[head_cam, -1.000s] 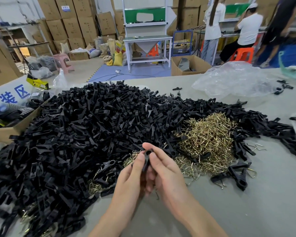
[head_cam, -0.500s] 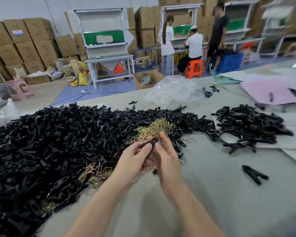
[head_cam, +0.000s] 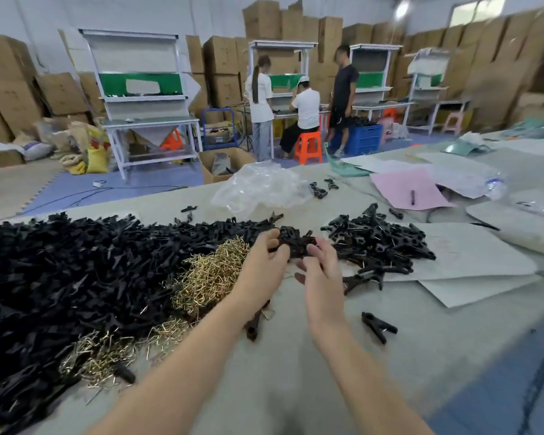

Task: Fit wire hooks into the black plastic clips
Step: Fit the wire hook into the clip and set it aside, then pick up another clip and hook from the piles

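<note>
Left hand (head_cam: 264, 257) grips black clip (head_cam: 291, 241) — right hand (head_cam: 321, 265) alongside.

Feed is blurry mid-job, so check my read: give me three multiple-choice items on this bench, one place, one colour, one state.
1. The gold wire hooks lie: A) left of the left hand B) in a metal tray C) in a red bucket.
2. The sheet behind the smaller clip pile is: A) yellow B) pink C) orange.
3. The lone clip right of the right hand is: A) pinched in fingers B) lying on the table C) standing in a jar.
Answers: A, heap sits beside that wrist; B, plainly pink; B, flat and untouched.
</note>
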